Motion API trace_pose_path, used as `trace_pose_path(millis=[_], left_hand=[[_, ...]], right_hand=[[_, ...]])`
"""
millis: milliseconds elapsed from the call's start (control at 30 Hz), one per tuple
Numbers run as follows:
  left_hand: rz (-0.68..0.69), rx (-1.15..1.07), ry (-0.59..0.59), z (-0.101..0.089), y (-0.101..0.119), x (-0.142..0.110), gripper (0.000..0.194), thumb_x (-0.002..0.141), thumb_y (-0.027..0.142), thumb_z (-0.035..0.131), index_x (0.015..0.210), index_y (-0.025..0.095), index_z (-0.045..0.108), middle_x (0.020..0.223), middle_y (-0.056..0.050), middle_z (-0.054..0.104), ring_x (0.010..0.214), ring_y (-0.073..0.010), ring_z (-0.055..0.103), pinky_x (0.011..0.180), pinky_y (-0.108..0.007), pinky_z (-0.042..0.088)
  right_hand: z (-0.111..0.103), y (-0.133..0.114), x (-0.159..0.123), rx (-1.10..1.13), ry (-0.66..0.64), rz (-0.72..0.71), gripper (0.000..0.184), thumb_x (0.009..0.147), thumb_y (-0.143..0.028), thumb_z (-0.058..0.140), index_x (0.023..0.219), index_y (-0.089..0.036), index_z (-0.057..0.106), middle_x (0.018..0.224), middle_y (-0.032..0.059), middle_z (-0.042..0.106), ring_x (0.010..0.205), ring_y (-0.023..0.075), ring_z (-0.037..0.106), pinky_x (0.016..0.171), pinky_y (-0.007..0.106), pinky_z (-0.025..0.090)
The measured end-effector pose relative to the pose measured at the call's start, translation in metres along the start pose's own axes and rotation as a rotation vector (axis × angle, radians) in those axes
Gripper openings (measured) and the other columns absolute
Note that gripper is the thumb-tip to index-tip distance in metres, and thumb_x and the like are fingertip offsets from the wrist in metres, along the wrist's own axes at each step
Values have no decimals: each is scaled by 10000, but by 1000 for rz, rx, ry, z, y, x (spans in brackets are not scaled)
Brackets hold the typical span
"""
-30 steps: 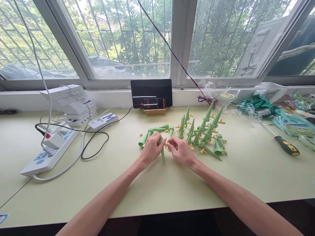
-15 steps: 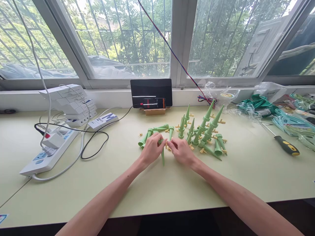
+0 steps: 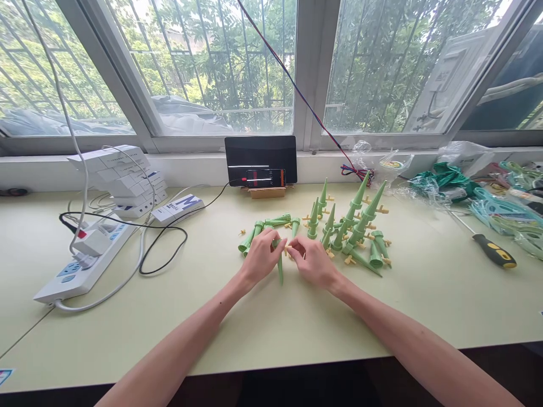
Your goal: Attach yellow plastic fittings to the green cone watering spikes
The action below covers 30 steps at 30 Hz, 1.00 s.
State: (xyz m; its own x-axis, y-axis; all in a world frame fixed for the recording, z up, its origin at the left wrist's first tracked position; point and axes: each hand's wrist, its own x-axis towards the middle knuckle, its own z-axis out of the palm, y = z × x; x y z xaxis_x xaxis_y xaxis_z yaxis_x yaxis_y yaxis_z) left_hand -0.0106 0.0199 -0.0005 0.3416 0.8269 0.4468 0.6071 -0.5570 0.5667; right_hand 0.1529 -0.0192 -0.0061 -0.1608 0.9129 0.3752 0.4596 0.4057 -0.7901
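My left hand is closed round a green plastic cone spike whose tip points down toward me. My right hand pinches a small tan valve piece at the spike's upper end, fingertips of both hands nearly touching. Just behind the hands lies a cluster of green cone spikes, some standing upright, some lying flat, with small tan pieces scattered among them. More spikes lie behind my left hand.
A white power strip with black and white cables lies at left, near stacked white boxes. A phone leans on a dark tablet by the window. A screwdriver and bagged green parts lie at right.
Hardly anything has moved. My right fingers shifted slightly at the spike's top, closing in toward the left hand and easing back.
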Motion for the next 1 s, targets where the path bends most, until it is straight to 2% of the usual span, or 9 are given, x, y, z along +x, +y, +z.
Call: trace_pose_path(millis=[200, 433, 567, 700, 800, 1000], left_hand=[[5, -12, -13, 1, 1, -1, 275, 936, 320, 487, 692, 194, 475, 738, -5, 512, 599, -132, 436, 589, -283, 374], [36, -17, -21, 1, 0, -2, 255, 932, 299, 489, 701, 191, 479, 748, -9, 517, 612, -131, 438, 590, -277, 371], [31, -14, -21, 1, -1, -1, 259, 932, 306, 489, 701, 191, 481, 747, -8, 519, 603, -129, 437, 590, -279, 373], [4, -8, -21, 0, 0, 0, 272, 934, 319, 489, 694, 191, 482, 745, -7, 519, 601, -131, 440, 588, -283, 371], [-4, -13, -15, 0, 1, 0, 279, 935, 325, 488, 690, 191, 484, 744, -7, 519, 598, -130, 440, 584, -284, 372], [-4, -13, -4, -1, 1, 0, 282, 933, 327, 494, 686, 190, 485, 741, -4, 512, 587, -125, 430, 578, -282, 372]], right_hand=[[1, 2, 1, -38, -4, 4, 247, 942, -299, 476, 731, -188, 541, 624, -5, 571, 544, 121, 445, 549, 255, 349], [1, 5, 2, -91, -11, -13, 426, 984, -370, 407, 595, -201, 365, 537, -38, 401, 500, 102, 317, 502, 261, 259], [1, 4, 1, -73, -16, 1, 420, 987, -393, 410, 622, -191, 463, 567, -21, 485, 519, 108, 385, 522, 256, 307], [1, 1, -1, -5, -14, -1, 202, 943, -327, 503, 841, -182, 600, 679, 5, 621, 565, 124, 498, 553, 249, 380], [0, -2, -1, 8, 2, -2, 133, 923, -276, 519, 897, -183, 610, 721, 19, 650, 577, 132, 518, 564, 256, 398], [0, -2, 0, 17, 7, -5, 136, 921, -259, 506, 877, -181, 607, 726, 23, 653, 585, 136, 517, 569, 262, 397]])
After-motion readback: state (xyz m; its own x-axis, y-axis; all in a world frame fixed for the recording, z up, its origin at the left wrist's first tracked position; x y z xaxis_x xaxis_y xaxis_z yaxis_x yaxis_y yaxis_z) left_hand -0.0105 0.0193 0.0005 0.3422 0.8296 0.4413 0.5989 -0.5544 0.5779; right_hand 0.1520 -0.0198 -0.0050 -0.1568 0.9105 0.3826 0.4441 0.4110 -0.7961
